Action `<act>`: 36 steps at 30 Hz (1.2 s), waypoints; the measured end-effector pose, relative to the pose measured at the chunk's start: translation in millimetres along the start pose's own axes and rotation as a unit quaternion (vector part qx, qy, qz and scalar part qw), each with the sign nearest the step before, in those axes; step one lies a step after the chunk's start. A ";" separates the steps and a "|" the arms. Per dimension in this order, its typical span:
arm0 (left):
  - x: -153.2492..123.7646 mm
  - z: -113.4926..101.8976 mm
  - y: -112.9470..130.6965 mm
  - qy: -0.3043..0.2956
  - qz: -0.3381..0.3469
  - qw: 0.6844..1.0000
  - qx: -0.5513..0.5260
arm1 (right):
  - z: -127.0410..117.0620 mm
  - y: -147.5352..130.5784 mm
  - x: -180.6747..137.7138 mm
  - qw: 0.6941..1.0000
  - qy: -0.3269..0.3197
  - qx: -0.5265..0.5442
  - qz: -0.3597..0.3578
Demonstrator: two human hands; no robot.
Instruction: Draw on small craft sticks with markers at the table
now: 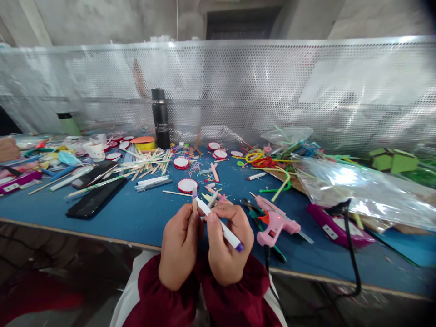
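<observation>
My left hand (179,245) pinches a small wooden craft stick (194,206), held upright, with its top end coloured purple. In my right hand (229,243) is a white marker (227,232) with a purple end, gripped like a pen. The marker slants up to the left, and its tip is at or very near the stick, just below the purple patch. Both hands are close together over the front edge of the blue table (136,200). Beyond them lies a round red-rimmed white disc (187,185).
A pink glue gun (277,221) and green-handled pliers (254,212) lie to the right, near a purple power strip (340,227) and clear plastic (361,186). On the left are phones (97,197), markers (153,183) and loose sticks (150,162). A black bottle (161,119) stands behind.
</observation>
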State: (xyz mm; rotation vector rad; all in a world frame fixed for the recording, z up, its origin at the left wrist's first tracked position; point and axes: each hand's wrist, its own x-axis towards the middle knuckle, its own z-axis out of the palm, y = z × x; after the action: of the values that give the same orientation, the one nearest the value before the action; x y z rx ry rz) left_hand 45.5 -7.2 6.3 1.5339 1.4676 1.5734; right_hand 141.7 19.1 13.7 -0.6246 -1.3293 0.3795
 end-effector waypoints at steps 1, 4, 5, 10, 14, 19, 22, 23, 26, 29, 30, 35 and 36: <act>0.0 0.0 -0.3 0.001 0.000 1.000 0.000 | 0.1 -0.1 -0.2 1.000 0.000 0.000 -0.001; -0.4 0.1 -0.9 0.002 -0.001 1.000 0.004 | 0.4 -0.5 -0.9 1.000 -0.004 0.000 -0.001; -0.6 0.1 -1.0 0.002 -0.002 1.000 0.006 | 0.5 -0.7 -1.1 1.000 -0.003 0.001 -0.001; -1.0 0.2 -0.6 0.002 -0.003 1.000 0.006 | 0.9 -1.5 -0.5 1.000 -0.007 0.006 0.004; -1.2 0.3 -0.7 0.005 0.001 1.000 0.011 | 1.0 -2.0 0.1 1.000 -0.004 -0.004 -0.001; -1.5 0.3 -0.8 0.004 0.002 1.000 0.013 | 0.7 -2.2 -0.7 1.000 -0.005 0.000 0.003; -1.5 0.2 -0.6 0.008 0.002 1.000 0.014 | 0.7 -2.7 -0.7 1.000 -0.006 0.002 0.000; -1.5 0.2 -0.5 0.009 0.001 1.000 0.014 | 0.7 -2.8 -0.5 1.000 -0.008 0.001 0.000; -1.4 0.2 0.2 0.008 0.000 1.000 0.015 | 0.5 -2.6 0.4 1.000 -0.012 0.000 -0.001; -1.3 0.3 0.9 0.006 0.000 1.000 0.013 | 0.4 -1.3 0.8 1.000 -0.012 -0.004 -0.003; -1.4 0.3 0.9 0.004 0.001 1.000 0.011 | 0.4 -0.7 0.6 1.000 -0.013 -0.005 -0.003; -1.5 0.2 -0.6 0.005 0.001 1.000 0.008 | 1.1 1.9 -1.6 1.000 -0.002 0.011 -0.003; -1.6 0.2 -0.9 0.004 0.000 1.000 0.008 | 1.2 1.9 -1.7 1.000 0.002 0.015 -0.005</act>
State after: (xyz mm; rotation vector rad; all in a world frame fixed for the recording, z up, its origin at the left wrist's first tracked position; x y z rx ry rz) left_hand 45.7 -8.3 4.8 1.5388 1.4873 1.5730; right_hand 140.4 19.8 11.3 -0.5943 -1.3194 0.3888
